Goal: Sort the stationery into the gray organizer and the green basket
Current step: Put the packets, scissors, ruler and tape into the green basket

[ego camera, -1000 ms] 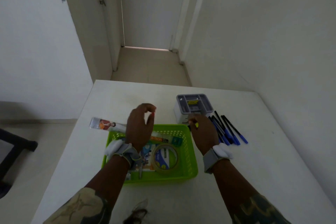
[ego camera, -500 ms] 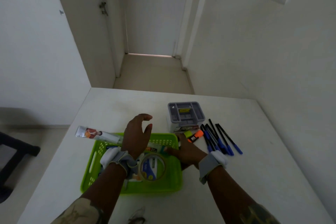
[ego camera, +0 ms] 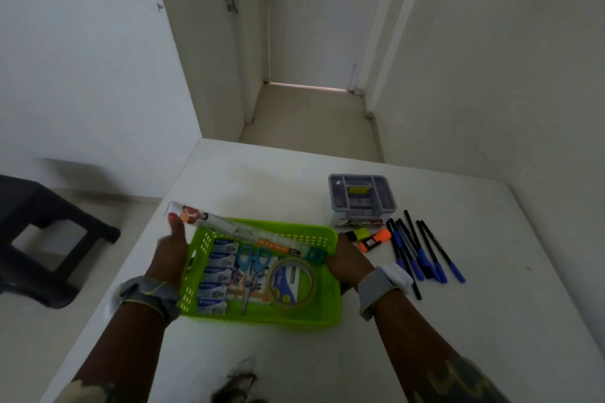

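- Your left hand (ego camera: 172, 252) has come down from the air above the basket and now lies along the left wall of the green basket (ego camera: 322, 316); its grip looks loosely spread against the plastic, though blur hides the fingertips.
- Your right hand (ego camera: 348, 263) has left the gray organizer (ego camera: 361, 201) and now presses on the basket's right wall; whether its grip is curled over the rim I cannot tell.
- With both hands on it, the basket has slid toward the counter's near edge, left of centre on the counter (ego camera: 491, 321).
- Inside the basket lie the tape roll (ego camera: 291, 283), blue-handled scissors (ego camera: 252, 268), a row of small packets (ego camera: 217, 275) and a ruler (ego camera: 278, 247); a long printed box (ego camera: 203, 219) pokes over its far left corner.
- The yellow highlighter (ego camera: 360, 234) and orange highlighter (ego camera: 375, 240) now lie loose on the counter just in front of the organizer, beside the blue pens (ego camera: 422, 255) fanned toward the right edge.
- Judged from this, the basket side looks largely filled, while the pens and highlighters are unsorted; the organizer holds only a small yellow item (ego camera: 357, 189).
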A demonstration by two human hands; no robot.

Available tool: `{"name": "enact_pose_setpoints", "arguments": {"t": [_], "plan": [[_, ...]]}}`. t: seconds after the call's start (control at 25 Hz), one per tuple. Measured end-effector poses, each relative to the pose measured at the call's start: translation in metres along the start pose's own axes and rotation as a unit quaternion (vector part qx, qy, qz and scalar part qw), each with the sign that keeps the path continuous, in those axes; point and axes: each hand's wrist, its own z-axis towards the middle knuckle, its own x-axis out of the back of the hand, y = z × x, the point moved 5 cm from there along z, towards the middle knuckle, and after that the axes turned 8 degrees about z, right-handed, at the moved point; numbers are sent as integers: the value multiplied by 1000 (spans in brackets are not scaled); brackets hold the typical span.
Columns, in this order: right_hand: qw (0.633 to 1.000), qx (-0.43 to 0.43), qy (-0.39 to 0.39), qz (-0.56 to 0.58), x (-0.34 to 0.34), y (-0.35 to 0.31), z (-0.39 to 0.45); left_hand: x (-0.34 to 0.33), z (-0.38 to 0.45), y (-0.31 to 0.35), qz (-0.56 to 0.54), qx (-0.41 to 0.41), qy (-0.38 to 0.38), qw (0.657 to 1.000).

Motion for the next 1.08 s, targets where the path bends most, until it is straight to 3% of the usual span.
{"name": "enact_pose_setpoints", "arguments": {"t": [0.08,0.16,0.24,0.44,0.68,0.96,1.08], "plan": [[1000,-1,0,0,1,0,1,-10,-2,-2,112,-12,-137,984],[1000,-6,6,3,1,1,3,-13,-3,9,255,-65,-141,954],[1000,-7,20,3,1,1,2,-14,2,12,310,-93,-122,938],[1000,-22,5,-5,2,-4,0,-8,2,15,331,-81,-127,932],[998,9,43,37,42,-26,-17,-6,-4,74,286,-167,-184,926],[976,5,135,168,125,-32,-65,-58,-23,185,295,-290,-226,882],[960,-15,172,221,157,-10,-86,-108,-34,228,346,-359,-197,844]]}}
